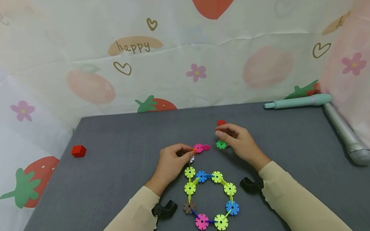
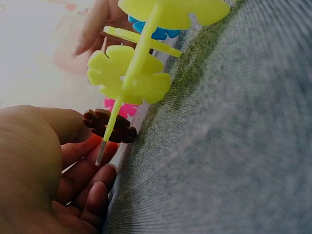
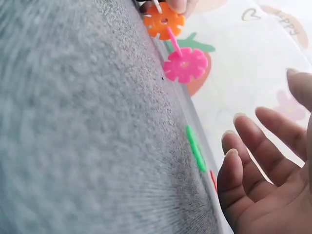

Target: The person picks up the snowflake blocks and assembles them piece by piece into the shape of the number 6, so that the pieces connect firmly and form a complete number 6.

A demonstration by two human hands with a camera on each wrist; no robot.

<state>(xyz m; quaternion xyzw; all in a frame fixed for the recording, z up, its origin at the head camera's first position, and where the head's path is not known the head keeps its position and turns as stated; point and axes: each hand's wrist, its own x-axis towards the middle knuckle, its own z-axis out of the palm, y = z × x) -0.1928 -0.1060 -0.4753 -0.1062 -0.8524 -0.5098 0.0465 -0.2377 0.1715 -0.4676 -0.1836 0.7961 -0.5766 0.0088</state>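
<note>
Notched plastic discs are linked edge to edge into a ring, with yellow (image 1: 217,177), blue (image 1: 232,208), brown (image 1: 189,207) and pink (image 1: 202,221) ones among them. From its upper left corner a tail runs away from the wearer, through a white disc to an orange disc (image 3: 164,21) and a pink disc (image 3: 185,65). My left hand (image 1: 172,162) pinches the tail at the orange disc between thumb and fingers. Apart from the chain, my right hand (image 1: 239,142) hovers with loosely bent fingers and holds nothing. Beneath and beside it lie a loose green disc (image 1: 221,144) and a red disc (image 1: 221,122).
A red block (image 1: 78,151) sits at the left of the grey table (image 1: 123,181). At the back right lie a pale green stick-like object (image 1: 298,101) and a silver microphone (image 1: 347,133). A patterned cloth (image 1: 219,31) hangs behind the table.
</note>
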